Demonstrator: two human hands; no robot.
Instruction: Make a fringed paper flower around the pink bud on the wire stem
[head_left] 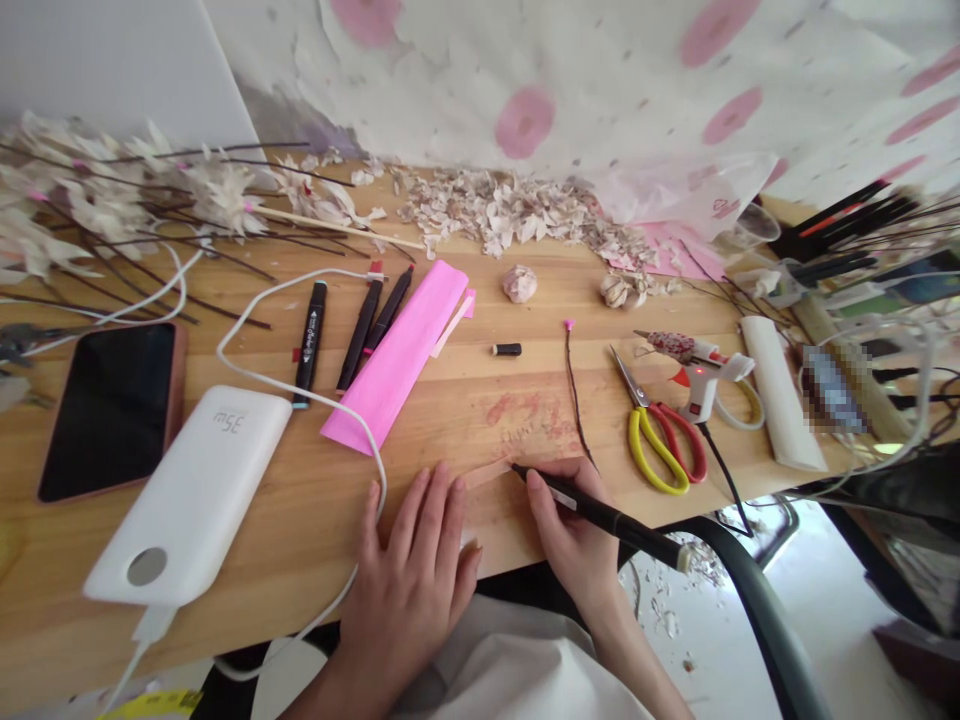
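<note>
My right hand (574, 520) is closed around a black marker (611, 518), its tip touching a thin pale strip (487, 473) on the wooden table. My left hand (420, 550) lies flat with fingers stretched out, the fingertips at the strip's left end. A short black marker cap (506, 350) lies beyond the hands. Reddish stains mark the wood just above the strip. To the right of them is a dark thin stem (574, 390) with a pink tip.
Left of centre lie folded pink paper (405, 350), several markers (310, 345), a white power bank (195, 490) with its cable and a phone (112, 410). Scissors (656, 440) and a glue gun (697, 375) are at right. Dried petals (510, 210) line the back.
</note>
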